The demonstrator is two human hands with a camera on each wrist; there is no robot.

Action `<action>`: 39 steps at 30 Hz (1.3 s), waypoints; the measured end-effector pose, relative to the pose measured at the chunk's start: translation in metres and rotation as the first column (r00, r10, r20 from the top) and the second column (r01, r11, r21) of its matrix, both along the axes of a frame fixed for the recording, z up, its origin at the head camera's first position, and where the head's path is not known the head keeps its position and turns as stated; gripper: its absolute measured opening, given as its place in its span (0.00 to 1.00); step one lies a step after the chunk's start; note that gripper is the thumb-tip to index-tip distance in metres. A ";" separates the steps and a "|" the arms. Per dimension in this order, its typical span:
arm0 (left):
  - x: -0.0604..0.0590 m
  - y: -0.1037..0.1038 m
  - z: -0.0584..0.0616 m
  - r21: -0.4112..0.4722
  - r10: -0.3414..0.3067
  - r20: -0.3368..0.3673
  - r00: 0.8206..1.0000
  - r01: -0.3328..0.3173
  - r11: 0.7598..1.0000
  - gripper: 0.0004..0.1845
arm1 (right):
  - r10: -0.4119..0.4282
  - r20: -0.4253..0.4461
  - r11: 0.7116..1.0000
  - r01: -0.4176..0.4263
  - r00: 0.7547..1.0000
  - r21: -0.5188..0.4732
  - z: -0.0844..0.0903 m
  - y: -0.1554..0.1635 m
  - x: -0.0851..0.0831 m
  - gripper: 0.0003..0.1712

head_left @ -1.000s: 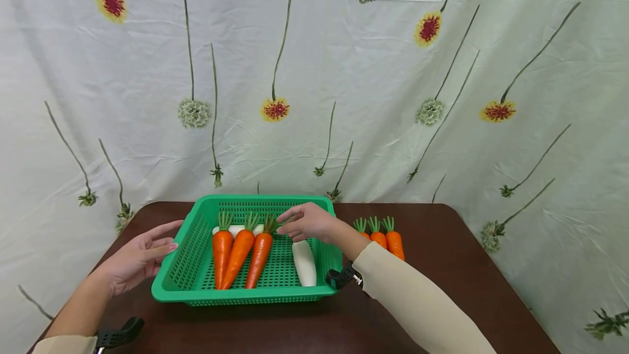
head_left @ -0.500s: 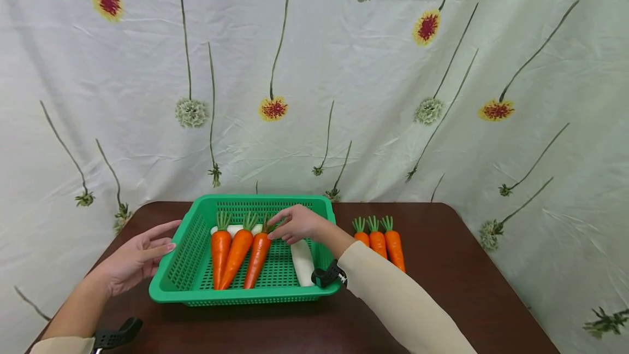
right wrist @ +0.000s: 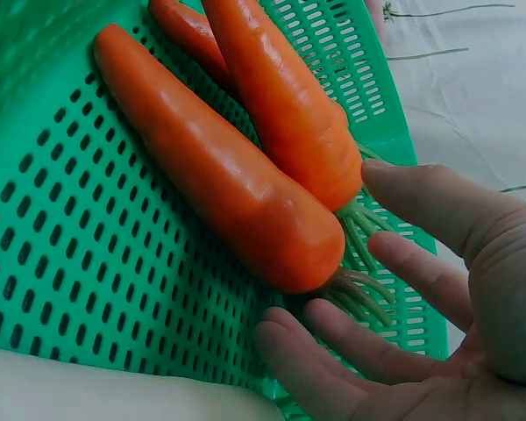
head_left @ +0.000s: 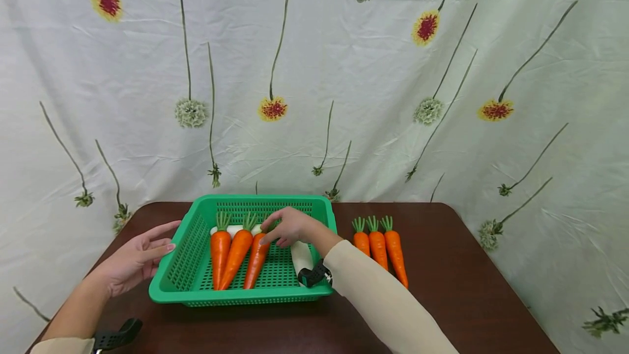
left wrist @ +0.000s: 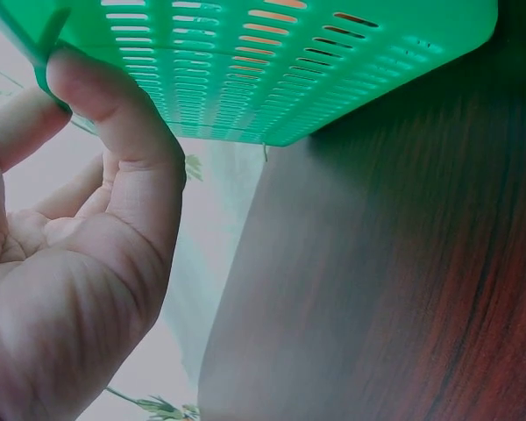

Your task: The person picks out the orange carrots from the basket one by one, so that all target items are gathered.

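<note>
1. The right arm wore a long, loose sleeve of plain cream-beige cloth [head_left: 388,299], smooth and unpatterned, which ended just short of the wrist.
2. A black plastic wrist mount with a strap [head_left: 312,276] sat at the right wrist, against the cuff of that sleeve.
3. The left arm showed only the edge of a matching cream-beige sleeve [head_left: 61,345] at the near left corner; the forearm beyond it was bare.
4. A second black plastic mount [head_left: 117,335] lay beside the left forearm.
5. Both hands were bare, without rings or gloves.
</note>
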State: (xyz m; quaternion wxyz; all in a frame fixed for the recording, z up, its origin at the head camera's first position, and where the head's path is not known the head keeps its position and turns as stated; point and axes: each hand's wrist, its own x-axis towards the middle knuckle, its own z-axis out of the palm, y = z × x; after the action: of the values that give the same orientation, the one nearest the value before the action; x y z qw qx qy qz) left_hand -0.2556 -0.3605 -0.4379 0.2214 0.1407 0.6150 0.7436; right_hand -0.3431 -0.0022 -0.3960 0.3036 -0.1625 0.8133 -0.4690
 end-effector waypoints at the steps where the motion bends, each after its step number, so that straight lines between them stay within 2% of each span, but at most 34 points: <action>1: 0.000 0.000 0.000 -0.002 0.000 -0.001 1.000 0.000 1.000 0.34 | -0.001 0.000 1.000 0.001 1.000 0.007 0.000 -0.001 0.000 0.22; 10: -0.001 -0.001 0.000 0.016 -0.012 0.004 1.000 0.012 1.000 0.34 | 0.021 -0.017 0.997 -0.019 1.000 0.072 0.000 -0.005 -0.002 0.21; 27: -0.001 0.000 0.000 0.026 -0.017 0.007 1.000 0.017 1.000 0.34 | 0.000 0.072 0.998 -0.005 0.997 0.064 -0.011 -0.016 -0.009 0.26; 39: -0.001 -0.001 -0.002 0.041 -0.025 0.010 1.000 0.025 0.999 0.34 | -0.046 0.201 0.998 0.054 0.979 -0.031 -0.016 -0.023 -0.004 0.26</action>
State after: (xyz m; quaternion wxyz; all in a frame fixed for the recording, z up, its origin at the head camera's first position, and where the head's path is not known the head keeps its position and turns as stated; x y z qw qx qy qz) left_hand -0.2565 -0.3615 -0.4396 0.2311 0.1490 0.5966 0.7539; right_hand -0.3467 -0.0252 -0.4120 0.3689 -0.0995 0.7738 -0.5052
